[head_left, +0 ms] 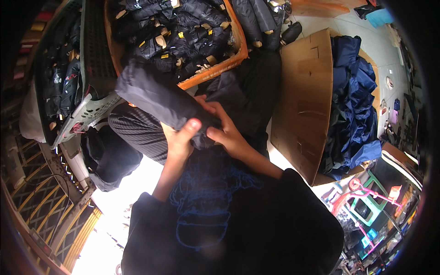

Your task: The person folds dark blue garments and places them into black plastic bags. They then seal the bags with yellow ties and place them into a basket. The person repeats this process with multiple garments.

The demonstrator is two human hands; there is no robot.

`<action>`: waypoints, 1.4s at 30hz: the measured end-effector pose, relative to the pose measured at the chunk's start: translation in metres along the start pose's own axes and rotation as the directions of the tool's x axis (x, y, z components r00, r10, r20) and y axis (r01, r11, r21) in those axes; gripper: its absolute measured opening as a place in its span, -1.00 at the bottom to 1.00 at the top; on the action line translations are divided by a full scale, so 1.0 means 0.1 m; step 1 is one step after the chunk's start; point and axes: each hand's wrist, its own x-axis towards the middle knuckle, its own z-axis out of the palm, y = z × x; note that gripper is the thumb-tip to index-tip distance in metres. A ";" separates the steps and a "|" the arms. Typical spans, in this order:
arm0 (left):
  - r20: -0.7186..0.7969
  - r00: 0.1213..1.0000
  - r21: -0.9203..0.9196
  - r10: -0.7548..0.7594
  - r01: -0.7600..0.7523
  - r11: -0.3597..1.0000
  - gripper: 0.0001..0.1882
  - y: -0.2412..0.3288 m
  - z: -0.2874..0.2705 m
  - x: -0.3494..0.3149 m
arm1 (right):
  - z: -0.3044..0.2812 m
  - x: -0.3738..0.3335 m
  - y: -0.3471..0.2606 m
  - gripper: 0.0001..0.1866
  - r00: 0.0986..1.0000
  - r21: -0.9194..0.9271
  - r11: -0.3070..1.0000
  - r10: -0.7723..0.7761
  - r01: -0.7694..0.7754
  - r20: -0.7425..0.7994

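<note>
A long black fabric roll [158, 96] lies slantwise across my lap, its far end pointing up and to the left. My left hand [178, 137] grips the near part from below and the left, with the thumb on top. Closed round the near end from the right, my right hand [231, 135] has its thumb pressed in close to the left thumb. Whatever is inside the fabric is hidden. Just beyond the roll stands an orange crate [213, 68], filled with several black bundles [183, 39] that show tan ends and yellow tags.
A dark perforated basket [98, 50] of similar bundles stands at the left. To the right, a cardboard box [302, 91] holds dark blue fabric [355, 96]. More black rolls [256, 18] lie beyond the crate. A pink frame [353, 197] and green stool [373, 199] are at lower right.
</note>
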 end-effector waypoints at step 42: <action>-0.142 0.982 -0.078 -0.128 0.118 0.990 -0.30 -0.11 -0.07 0.12 | 0.05 0.09 -0.30 -0.21 0.900 0.219 0.885 0.357 -0.412 0.251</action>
